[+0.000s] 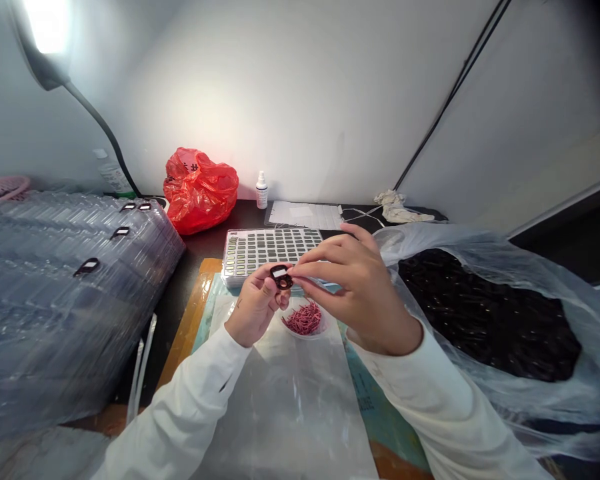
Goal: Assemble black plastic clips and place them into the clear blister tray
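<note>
A small black part (pixel 282 277) with a white rectangle on it is pinched between the thumb and fingers of my left hand (pixel 259 301). My right hand (pixel 359 283) comes in from the right, its thumb and index fingertips together at the part's right edge; whether a tiny piece is between them is too small to tell. Just below the hands sits a round clear dish (pixel 322 329) of thin dark-pink pieces (pixel 305 318). Behind them lies a tray (pixel 275 247) with rows of small dark rectangles.
Stacked clear plastic trays (pixel 80 307) fill the left, several black parts on top. A red bag (pixel 200 190), a small white bottle (pixel 262 191) and a paper sheet (pixel 305 215) stand or lie at the back. Black pieces (pixel 490 317) lie in a clear bag at right.
</note>
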Action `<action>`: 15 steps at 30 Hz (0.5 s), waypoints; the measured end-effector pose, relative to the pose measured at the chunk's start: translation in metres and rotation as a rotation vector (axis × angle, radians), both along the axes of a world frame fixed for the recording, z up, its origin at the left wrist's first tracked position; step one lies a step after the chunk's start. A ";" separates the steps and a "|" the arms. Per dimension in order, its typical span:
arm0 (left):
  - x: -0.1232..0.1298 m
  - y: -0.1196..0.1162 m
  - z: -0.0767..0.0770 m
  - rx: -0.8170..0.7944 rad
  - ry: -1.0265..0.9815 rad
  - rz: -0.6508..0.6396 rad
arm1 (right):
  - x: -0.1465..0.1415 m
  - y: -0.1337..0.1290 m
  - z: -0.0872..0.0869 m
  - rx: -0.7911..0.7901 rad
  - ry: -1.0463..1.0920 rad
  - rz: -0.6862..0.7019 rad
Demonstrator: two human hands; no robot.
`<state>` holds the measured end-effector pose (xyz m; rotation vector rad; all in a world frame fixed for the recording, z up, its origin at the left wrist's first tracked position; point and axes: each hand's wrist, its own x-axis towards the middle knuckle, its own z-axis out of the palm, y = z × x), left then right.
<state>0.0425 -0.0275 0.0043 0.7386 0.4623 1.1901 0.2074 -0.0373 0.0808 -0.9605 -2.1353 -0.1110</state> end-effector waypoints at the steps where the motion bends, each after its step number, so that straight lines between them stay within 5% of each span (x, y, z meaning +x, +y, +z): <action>1: 0.000 0.000 0.000 0.002 0.001 0.002 | 0.000 0.000 -0.001 -0.002 0.005 0.002; 15: 0.000 0.002 -0.002 -0.011 -0.005 0.008 | -0.005 -0.002 -0.002 0.019 -0.006 0.012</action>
